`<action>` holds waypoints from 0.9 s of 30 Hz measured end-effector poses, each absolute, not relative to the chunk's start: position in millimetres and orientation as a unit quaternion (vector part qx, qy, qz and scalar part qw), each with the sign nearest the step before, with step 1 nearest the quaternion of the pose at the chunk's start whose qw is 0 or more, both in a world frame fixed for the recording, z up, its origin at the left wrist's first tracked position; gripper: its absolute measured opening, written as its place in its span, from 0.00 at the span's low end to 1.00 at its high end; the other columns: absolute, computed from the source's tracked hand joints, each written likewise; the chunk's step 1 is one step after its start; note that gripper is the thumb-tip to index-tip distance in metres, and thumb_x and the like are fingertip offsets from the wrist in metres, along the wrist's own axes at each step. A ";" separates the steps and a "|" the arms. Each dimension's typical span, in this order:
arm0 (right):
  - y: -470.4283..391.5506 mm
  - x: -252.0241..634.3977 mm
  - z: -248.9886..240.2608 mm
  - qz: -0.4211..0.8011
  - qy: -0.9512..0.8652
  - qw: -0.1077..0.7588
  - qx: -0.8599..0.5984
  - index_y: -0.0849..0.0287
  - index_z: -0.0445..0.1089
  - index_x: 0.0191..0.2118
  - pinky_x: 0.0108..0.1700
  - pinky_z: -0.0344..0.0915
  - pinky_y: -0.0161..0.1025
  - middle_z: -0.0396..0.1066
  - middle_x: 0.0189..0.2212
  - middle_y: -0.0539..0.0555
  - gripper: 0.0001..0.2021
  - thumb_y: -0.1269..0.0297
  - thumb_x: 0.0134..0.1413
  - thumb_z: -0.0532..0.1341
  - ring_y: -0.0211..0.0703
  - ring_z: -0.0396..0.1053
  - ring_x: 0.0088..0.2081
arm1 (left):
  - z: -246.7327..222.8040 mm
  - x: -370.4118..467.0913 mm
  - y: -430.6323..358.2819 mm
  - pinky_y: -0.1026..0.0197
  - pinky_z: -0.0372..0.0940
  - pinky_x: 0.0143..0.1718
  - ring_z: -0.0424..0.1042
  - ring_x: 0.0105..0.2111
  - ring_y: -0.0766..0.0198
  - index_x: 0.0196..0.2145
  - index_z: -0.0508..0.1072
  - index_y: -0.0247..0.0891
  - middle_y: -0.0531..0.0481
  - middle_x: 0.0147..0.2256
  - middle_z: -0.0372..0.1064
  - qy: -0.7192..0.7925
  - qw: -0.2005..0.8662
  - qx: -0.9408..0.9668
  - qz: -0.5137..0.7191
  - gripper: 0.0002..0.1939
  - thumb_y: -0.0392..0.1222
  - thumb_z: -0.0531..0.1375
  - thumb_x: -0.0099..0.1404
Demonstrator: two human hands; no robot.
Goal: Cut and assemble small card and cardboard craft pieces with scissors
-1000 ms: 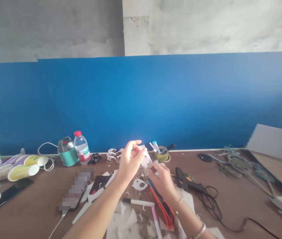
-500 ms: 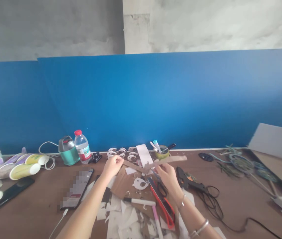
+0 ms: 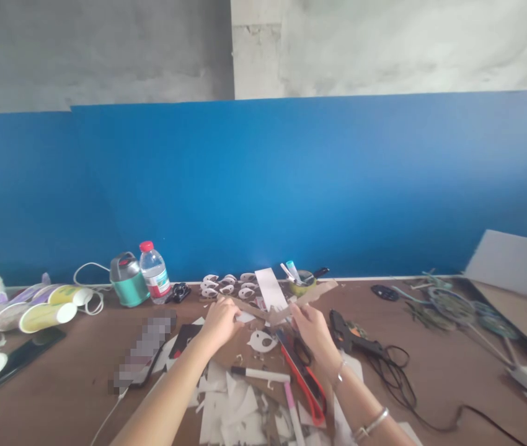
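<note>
A thin brown strip point(image 3: 317, 293), bent near its middle, is held above the cluttered work area. My left hand point(image 3: 221, 320) is closed on its left part, and my right hand point(image 3: 310, 325) pinches the right part, with the end sticking out beyond the fingers. Below and between the hands lies a white bird-shaped cutout point(image 3: 261, 341). A red cutter point(image 3: 304, 378) rests beside my right hand, near black scissor handles point(image 3: 302, 352). Nearer to me are a white marker point(image 3: 260, 375) and white paper scraps point(image 3: 235, 406).
Several bird cutouts point(image 3: 227, 288) stand at the back beside a white card point(image 3: 271, 289). A bottle point(image 3: 155, 273), a teal device point(image 3: 129, 290), a phone point(image 3: 145, 350) and paper cups point(image 3: 47, 318) are left. A black glue gun point(image 3: 354, 337) with its cable lies right.
My left hand has moved slightly right and down along the strip. My right hand has shifted a little left, and the strip's right end has tilted upward.
</note>
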State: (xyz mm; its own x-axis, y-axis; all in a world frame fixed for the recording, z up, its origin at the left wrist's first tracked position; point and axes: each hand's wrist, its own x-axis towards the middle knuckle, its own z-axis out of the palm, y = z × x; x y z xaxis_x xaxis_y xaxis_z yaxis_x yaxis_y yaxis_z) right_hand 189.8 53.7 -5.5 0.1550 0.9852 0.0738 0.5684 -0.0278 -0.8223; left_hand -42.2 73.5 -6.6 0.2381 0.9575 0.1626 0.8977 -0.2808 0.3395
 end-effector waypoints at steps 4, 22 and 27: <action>54.9 190.6 -6.2 0.240 -0.616 0.307 -0.685 0.57 0.59 0.20 0.29 0.56 0.35 0.69 0.19 0.52 0.21 0.51 0.58 0.46 0.42 0.66 0.25 | -7.3 -41.4 74.0 0.54 0.59 0.44 0.68 0.43 0.51 0.29 0.80 0.39 0.43 0.35 0.74 0.574 0.070 0.800 0.161 0.10 0.38 0.58 0.62; 35.3 208.2 38.7 0.119 -0.707 0.088 -0.691 0.56 0.73 0.29 0.46 0.54 0.48 0.77 0.33 0.54 0.11 0.66 0.55 0.54 0.52 0.71 0.42 | 5.0 -100.1 54.5 0.62 0.65 0.43 0.76 0.43 0.57 0.40 0.77 0.38 0.43 0.43 0.78 0.699 0.184 0.658 0.213 0.14 0.36 0.55 0.60; 25.5 216.8 53.6 0.126 -0.722 0.061 -0.678 0.54 0.75 0.29 0.45 0.54 0.46 0.77 0.33 0.53 0.10 0.69 0.49 0.56 0.51 0.71 0.40 | 4.2 -93.5 49.7 0.61 0.64 0.40 0.76 0.40 0.54 0.38 0.77 0.37 0.42 0.39 0.79 0.701 0.212 0.655 0.189 0.12 0.37 0.59 0.56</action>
